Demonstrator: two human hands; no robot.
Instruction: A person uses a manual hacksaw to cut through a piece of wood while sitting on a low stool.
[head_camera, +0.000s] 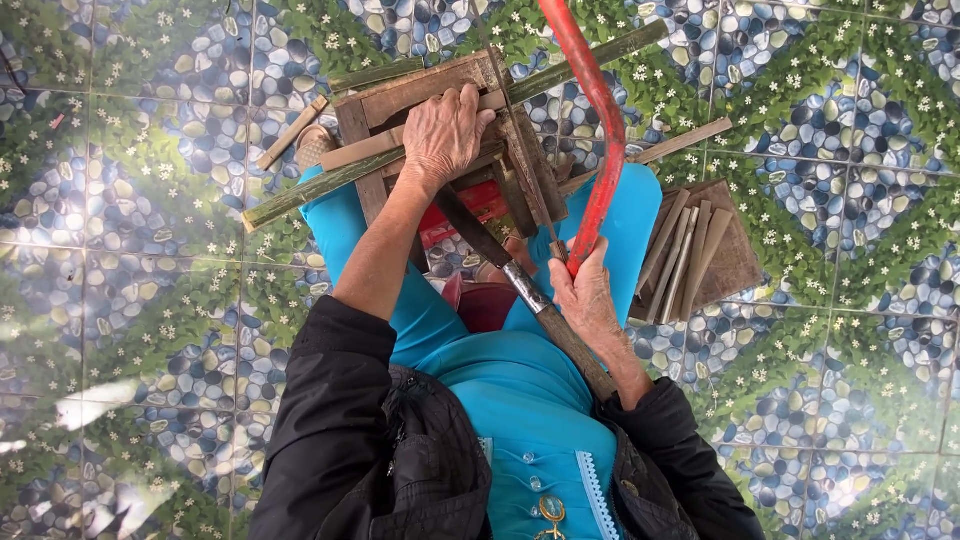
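The long green bamboo stick (330, 185) lay across the low brown wooden stool (352, 120), its long axis running from lower left to upper right. The left hand (445, 135) pressed flat on it, fingers spread. The right hand (585, 295) was clamped on the red-framed hacksaw (600, 150), beside cut bamboo strips (680, 255) on the pebble-patterned floor (150, 300).
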